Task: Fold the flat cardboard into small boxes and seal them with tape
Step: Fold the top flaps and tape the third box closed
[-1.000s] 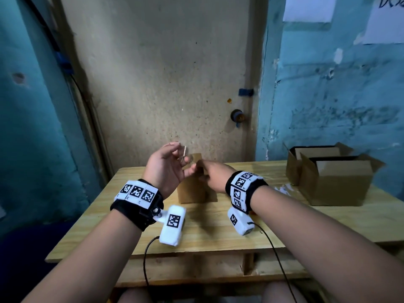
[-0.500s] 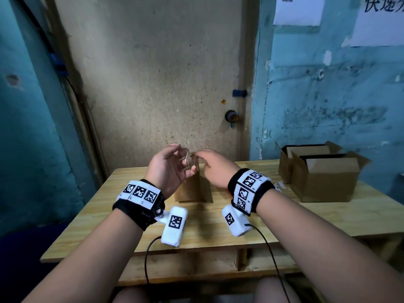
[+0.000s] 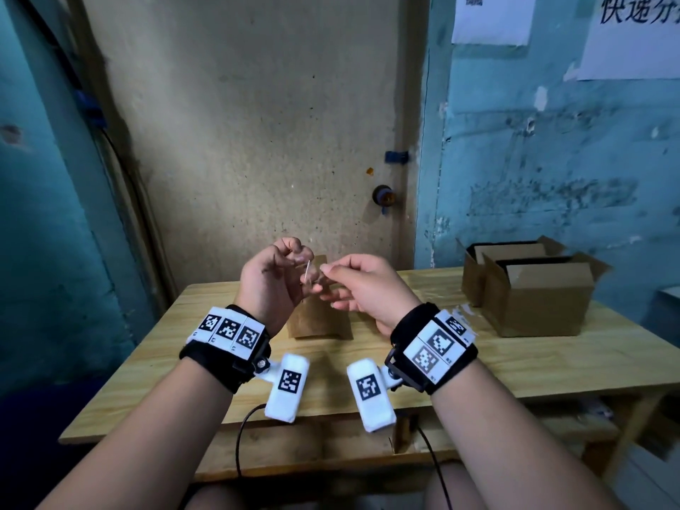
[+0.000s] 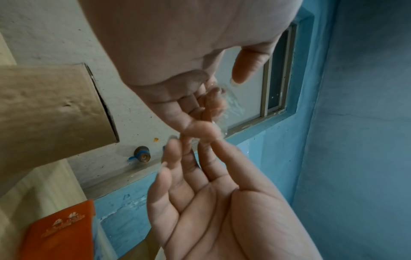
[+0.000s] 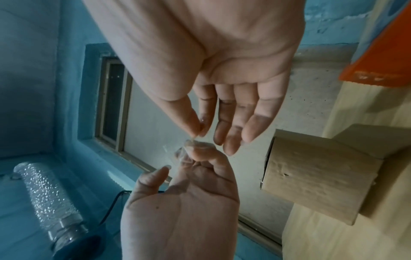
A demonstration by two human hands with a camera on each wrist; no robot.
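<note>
Taping step: left hand and right hand both pinch a crumpled strip of clear tape in fingertip grips, above the small box standing on the surface. Next: untangle tape, lay it over the seam.

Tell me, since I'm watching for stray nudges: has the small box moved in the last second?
No. The small box stands at the same spot on the table, just as far left of the open boxes. Only the camera shifted.
</note>
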